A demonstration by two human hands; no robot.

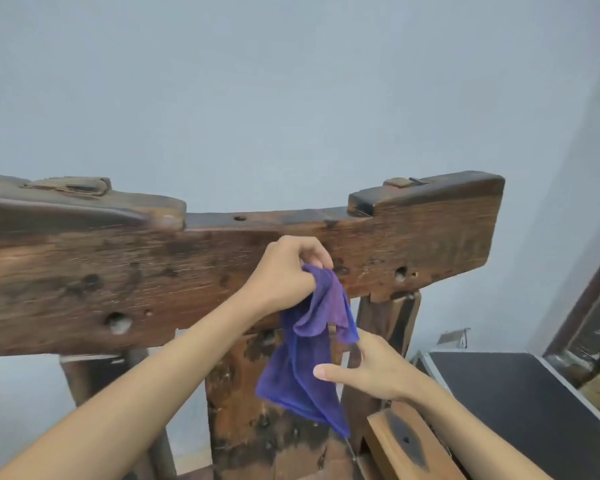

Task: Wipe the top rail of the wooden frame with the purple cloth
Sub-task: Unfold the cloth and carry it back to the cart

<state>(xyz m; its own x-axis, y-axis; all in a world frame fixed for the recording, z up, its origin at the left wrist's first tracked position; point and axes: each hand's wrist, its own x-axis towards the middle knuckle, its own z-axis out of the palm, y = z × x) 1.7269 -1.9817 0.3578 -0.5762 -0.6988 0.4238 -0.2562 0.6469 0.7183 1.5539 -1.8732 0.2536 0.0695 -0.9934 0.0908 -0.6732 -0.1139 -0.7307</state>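
Observation:
The worn dark wooden frame's top rail [153, 268] runs across the middle of the view, with raised blocks at both ends and a lower notch in its centre. My left hand [284, 268] is in front of the rail's face, pinching the top of the purple cloth [302, 368], which hangs loosely down over the central post. Lower right, my right hand [371, 372] touches the hanging cloth with spread fingers, thumb pointing left; whether it grips the fabric is unclear.
Behind the frame is a plain pale blue wall [291, 98]. A black-topped case with metal edges [520, 403] stands at the right, beside a dark framed panel [589, 317]. A lighter wooden piece [406, 445] juts up under my right forearm. Upright posts [94, 386] support the rail.

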